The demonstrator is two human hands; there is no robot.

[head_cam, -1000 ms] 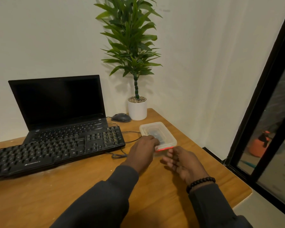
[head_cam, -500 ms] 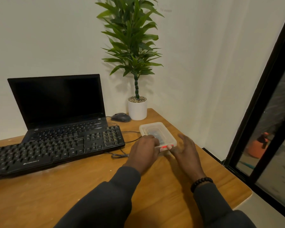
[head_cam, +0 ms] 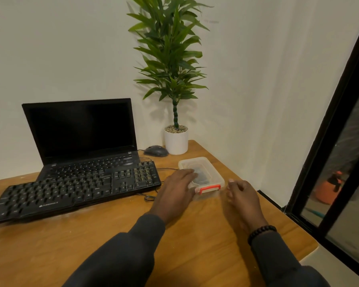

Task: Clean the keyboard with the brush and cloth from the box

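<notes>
The box (head_cam: 203,174) – clear, lid on, red latch facing near – sits on the table (head_cam: 91,245), right of the keyboard (head_cam: 75,191) marked ZEBRONICS. Left hand (head_cam: 174,193) lies flat on its lid, fingers straight; right hand (head_cam: 243,199) hovers just beside it, loosely curled, holding nothing.

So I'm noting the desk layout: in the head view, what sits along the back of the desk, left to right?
Laptop → mouse → potted plant. The box lies nearer, to the plant's right, the left hand resting on its lid.
</notes>
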